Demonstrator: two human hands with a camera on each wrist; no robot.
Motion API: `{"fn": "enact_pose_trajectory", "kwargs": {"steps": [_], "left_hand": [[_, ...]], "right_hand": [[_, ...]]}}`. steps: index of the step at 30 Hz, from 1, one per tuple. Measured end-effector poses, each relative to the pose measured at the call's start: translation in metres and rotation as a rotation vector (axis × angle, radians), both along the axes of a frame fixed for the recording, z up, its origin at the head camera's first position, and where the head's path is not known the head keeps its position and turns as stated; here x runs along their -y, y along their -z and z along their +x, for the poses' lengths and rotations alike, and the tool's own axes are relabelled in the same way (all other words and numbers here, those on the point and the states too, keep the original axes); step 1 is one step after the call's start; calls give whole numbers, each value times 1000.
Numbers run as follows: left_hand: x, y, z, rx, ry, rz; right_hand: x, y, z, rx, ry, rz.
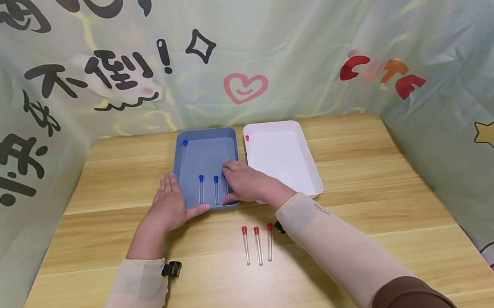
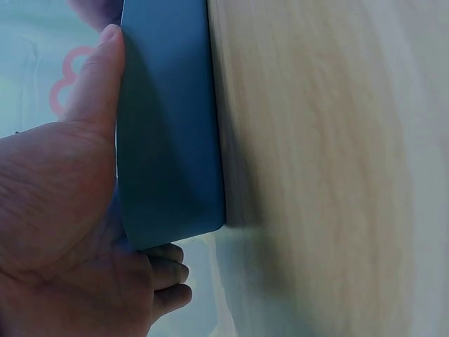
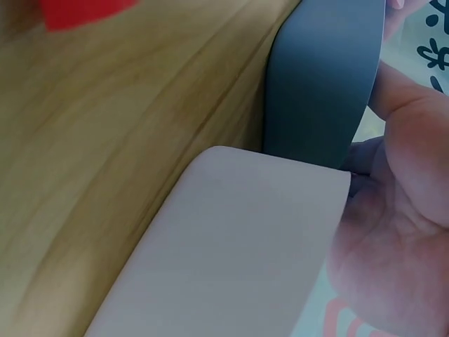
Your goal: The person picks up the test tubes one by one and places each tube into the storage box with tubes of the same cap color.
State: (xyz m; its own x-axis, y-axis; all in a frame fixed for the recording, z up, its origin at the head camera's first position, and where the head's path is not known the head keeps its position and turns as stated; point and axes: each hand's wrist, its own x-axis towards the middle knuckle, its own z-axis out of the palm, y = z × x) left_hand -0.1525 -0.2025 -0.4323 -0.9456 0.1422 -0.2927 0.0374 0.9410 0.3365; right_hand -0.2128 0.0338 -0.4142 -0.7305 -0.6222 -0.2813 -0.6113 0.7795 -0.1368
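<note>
A blue-grey tray (image 1: 209, 155) holds several clear test tubes with blue caps. One test tube (image 1: 186, 147) lies near its far left corner; another two, a test tube (image 1: 201, 188) and a test tube (image 1: 216, 189), lie side by side at the front. My left hand (image 1: 168, 206) rests on the tray's front left corner, fingers straight along the side, thumb along the front rim. Inside the front right corner, my right hand (image 1: 247, 181) has its fingers and thumb about a blue-capped test tube (image 1: 225, 181), partly covered by the hand. In the right wrist view, the tray wall hides the fingertips.
A white tray (image 1: 280, 155) stands right of the blue one, a red cap (image 1: 247, 138) at its far left corner. On the wooden table (image 1: 206, 287), three red-capped test tubes (image 1: 258, 244) lie in a row. Printed cloth (image 1: 290, 45) hangs behind.
</note>
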Motion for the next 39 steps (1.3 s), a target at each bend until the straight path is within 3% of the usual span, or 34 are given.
{"fn": "enact_pose_trajectory", "kwargs": {"steps": [7, 39], "left_hand": [[0, -1, 0, -2, 6, -7], [0, 1, -2, 11, -8, 9]], "right_hand": [[3, 3, 1, -59, -10, 56], [7, 7, 3, -57, 35, 113]]}}
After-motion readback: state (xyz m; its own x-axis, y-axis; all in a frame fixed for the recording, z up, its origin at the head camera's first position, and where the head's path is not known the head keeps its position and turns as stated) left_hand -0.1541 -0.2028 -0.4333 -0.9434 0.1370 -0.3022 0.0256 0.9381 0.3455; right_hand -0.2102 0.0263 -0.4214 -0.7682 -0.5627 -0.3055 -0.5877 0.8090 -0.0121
